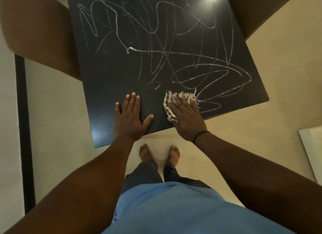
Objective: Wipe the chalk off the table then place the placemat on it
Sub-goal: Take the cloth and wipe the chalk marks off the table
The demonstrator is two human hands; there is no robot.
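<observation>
Your left hand (131,116) lies flat and empty on the desk (108,73), likely bracing you, while your right hand (185,114) presses the checked cloth (169,111) flat-fingered beside the chalk scribbles (205,80); no placemat shows.

Table (122,77) far edge cropped at top; cloth (169,110) mostly under right hand (186,118).

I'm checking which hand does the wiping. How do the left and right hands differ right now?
The left hand lies bare on the black table, while the right hand presses a checked cloth onto it. The left hand sits on a chalk-free patch; the right hand is at the edge of the chalk scribbles. Only the right wrist wears a dark band. Both are flat, fingers straight, near the table's near edge.
</observation>
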